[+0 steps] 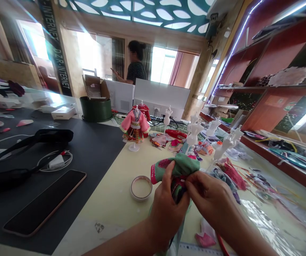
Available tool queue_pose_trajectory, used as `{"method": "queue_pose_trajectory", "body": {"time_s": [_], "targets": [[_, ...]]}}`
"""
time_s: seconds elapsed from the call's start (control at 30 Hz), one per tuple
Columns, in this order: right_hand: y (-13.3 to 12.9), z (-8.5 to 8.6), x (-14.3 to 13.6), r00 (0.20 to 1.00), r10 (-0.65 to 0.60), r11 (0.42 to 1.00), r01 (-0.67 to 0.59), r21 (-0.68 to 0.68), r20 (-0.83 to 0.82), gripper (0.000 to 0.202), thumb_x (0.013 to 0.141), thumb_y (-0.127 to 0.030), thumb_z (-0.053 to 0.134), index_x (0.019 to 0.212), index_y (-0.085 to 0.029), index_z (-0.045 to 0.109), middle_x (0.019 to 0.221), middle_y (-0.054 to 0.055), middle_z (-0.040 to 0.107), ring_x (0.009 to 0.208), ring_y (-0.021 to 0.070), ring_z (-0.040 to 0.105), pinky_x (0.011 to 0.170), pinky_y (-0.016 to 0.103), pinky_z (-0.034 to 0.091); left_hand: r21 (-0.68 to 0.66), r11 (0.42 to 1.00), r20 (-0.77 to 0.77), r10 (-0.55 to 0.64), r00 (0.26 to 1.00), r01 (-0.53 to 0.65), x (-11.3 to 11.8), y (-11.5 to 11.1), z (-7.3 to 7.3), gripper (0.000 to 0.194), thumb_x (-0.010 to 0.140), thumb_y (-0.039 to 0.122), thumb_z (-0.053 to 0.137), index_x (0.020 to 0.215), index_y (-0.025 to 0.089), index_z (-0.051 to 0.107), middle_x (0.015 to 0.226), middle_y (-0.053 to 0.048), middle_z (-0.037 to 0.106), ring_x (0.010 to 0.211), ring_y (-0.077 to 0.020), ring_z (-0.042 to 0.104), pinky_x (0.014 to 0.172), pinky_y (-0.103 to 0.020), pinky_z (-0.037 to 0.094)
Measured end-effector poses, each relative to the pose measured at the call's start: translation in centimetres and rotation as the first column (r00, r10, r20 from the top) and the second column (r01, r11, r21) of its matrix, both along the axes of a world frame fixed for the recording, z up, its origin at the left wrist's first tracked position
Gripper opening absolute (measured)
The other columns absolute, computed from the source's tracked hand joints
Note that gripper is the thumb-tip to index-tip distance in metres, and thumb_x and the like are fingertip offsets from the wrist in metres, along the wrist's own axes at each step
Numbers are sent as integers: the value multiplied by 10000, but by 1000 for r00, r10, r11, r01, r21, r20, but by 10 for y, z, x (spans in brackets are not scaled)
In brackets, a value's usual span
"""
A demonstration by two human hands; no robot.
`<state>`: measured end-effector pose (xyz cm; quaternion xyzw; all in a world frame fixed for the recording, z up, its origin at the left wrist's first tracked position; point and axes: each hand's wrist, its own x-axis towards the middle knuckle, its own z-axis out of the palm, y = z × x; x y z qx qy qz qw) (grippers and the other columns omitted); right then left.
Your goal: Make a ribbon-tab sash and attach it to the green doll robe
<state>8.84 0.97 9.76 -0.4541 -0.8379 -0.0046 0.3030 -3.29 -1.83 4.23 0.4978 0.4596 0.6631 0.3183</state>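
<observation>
A small green doll garment [186, 164] with pink trim is held up over the pale table by both hands. My left hand [166, 206] wraps around its lower part, fingers closed on the cloth. With pinched fingertips, my right hand [211, 192] grips the garment's dark, patterned edge from the right side. Part of the garment is hidden behind my fingers. Left of my hands lies a roll of tape [141, 188]. A pink doll robe [135, 124] hangs on a small stand farther back.
Several white mini mannequins [194, 132] stand behind my hands, among fabric scraps [230, 172]. A phone [46, 201], headset [30, 149] and coiled cable [57, 161] lie on the dark mat at left. Monitors [160, 96] stand at the back; a person [135, 67] is beyond.
</observation>
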Motion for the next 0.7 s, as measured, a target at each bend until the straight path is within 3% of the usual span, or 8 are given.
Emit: {"method": "queue_pose_trajectory", "body": {"time_s": [0.27, 0.47, 0.7], "targets": [[3, 3, -4, 1000, -14, 999, 13, -41, -26, 201, 789, -271, 503, 598, -216, 475, 507, -33, 492, 474, 114, 437, 468, 234, 299, 85, 994, -76, 74, 994, -68, 2, 0, -9, 608, 781, 231, 646, 1345, 261, 419, 1274, -78, 582, 1142, -247, 559, 969, -335, 414], [4, 11, -7, 999, -36, 997, 35, -65, -13, 290, 772, -324, 510, 522, -210, 418, 461, -33, 472, 428, 99, 388, 429, 230, 274, 87, 994, 19, 71, 997, -72, 4, -2, -9, 586, 739, 227, 684, 1295, 246, 499, 1255, -88, 596, 1114, -265, 577, 961, -337, 426], [3, 7, -13, 989, -145, 989, 145, -25, 8, 300, 757, -387, 557, 532, -216, 459, 466, -24, 516, 432, 115, 430, 438, 245, 263, 99, 993, -17, 72, 997, -70, 3, -4, -6, 563, 732, 202, 682, 1271, 236, 521, 1247, -93, 601, 1096, -265, 589, 957, -323, 427]]}}
